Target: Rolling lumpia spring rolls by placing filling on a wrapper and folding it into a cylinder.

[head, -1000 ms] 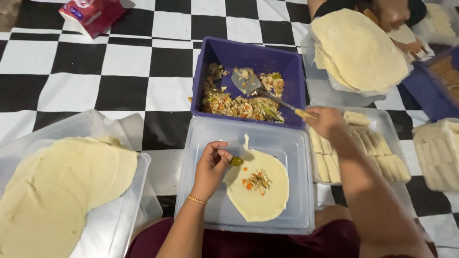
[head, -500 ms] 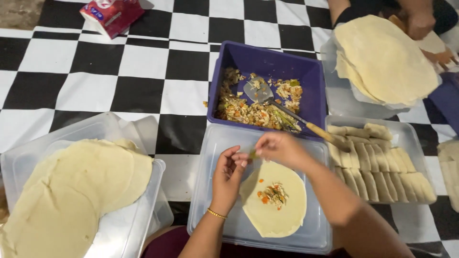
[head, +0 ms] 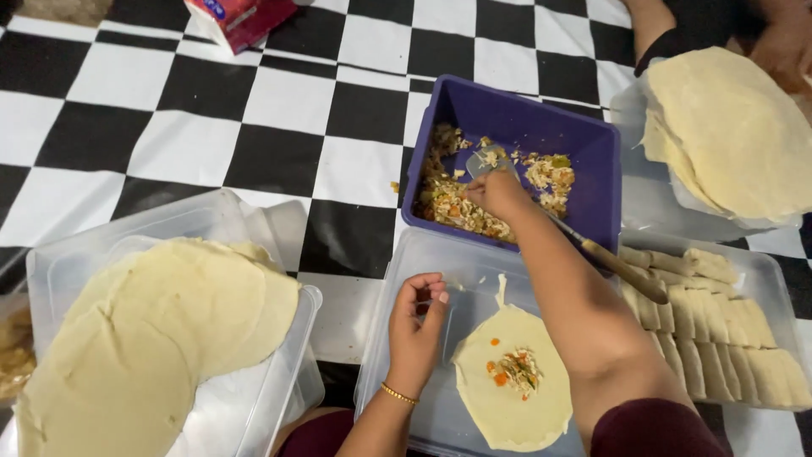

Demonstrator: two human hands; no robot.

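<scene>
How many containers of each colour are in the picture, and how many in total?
Purple tub with vegetable filling: 1
Clear plastic trays: 4 (left wrapper stack, single wrapper, rolled pieces, far wrapper stack)
Total: 5

Single view only — head-worn camera, looking steeply down over person's own forearms at checkered floor [head: 279,93]. Close range: clear lid [head: 397,279] and purple tub [head: 584,161] fill centre, lap cut off at bottom edge. Frame faces forward — other person's tray [head: 630,110] at top right. No second view to overlap.
</scene>
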